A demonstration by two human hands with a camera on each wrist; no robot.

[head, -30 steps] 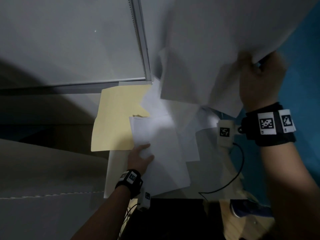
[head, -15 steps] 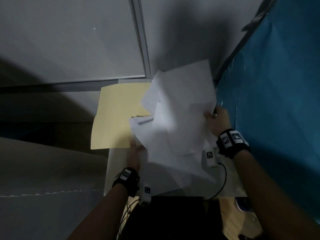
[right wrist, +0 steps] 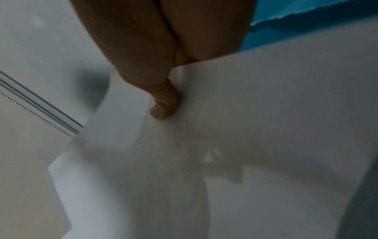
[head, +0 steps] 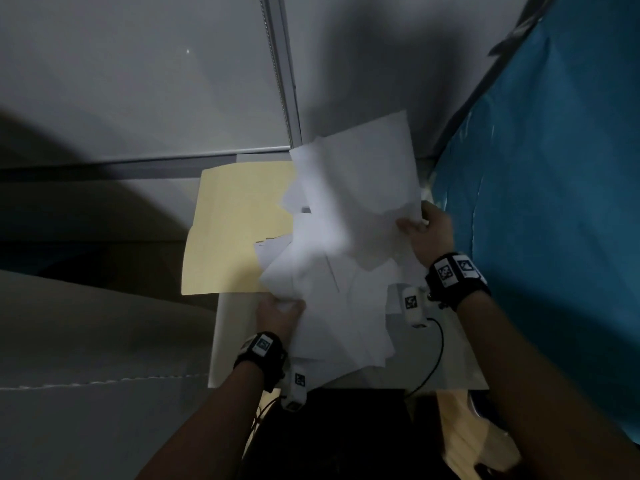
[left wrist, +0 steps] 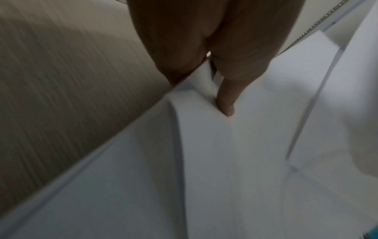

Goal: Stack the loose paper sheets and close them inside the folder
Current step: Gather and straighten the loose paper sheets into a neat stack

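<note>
A messy bunch of white paper sheets [head: 332, 271] lies fanned over the small white table [head: 232, 341], partly over the open yellow folder [head: 235, 226]. My left hand [head: 280, 311] pinches the bunch at its near left corner; the left wrist view shows the thumb [left wrist: 226, 103] pressed on top of the sheets [left wrist: 204, 161]. My right hand [head: 424, 226] pinches the right edge of raised sheets [head: 363, 181], thumb [right wrist: 163, 105] on the paper [right wrist: 245, 129]. The folder's right half is hidden under the sheets.
A blue cloth panel [head: 536, 220] stands close on the right. A grey wall with a vertical metal strip [head: 282, 74] rises behind the table. A black cable [head: 436, 351] runs from the right wrist over the table's near right part.
My right hand has come down from high above with its sheets and brought them onto the bunch by the folder. My left hand shifted from lying on the sheets to pinching their corner.
</note>
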